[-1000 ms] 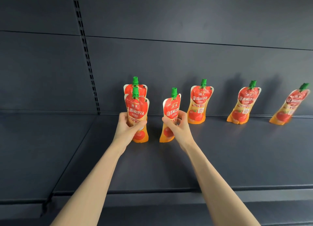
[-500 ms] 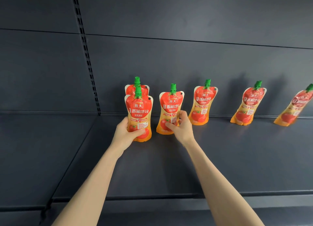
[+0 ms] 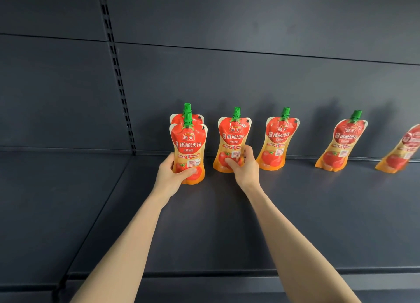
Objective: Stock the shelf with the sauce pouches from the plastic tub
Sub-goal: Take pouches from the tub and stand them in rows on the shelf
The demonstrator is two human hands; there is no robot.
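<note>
Centre frame: our left hand (image 3: 172,176) curls round the front sauce pouch (image 3: 189,143), upright on the dark shelf (image 3: 204,225) before a rear pouch (image 3: 198,120). Just right, our right hand (image 3: 246,167) pinches a second pouch (image 3: 234,133); three more pouches (image 3: 278,141) lean along the back wall (image 3: 272,75).

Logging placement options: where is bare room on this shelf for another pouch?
Bare: the shelf front, the gap between the middle pouch and its right neighbour, and the bay left of the slotted upright. Crowded: the left end, where left hand and right hand grip pouches.
</note>
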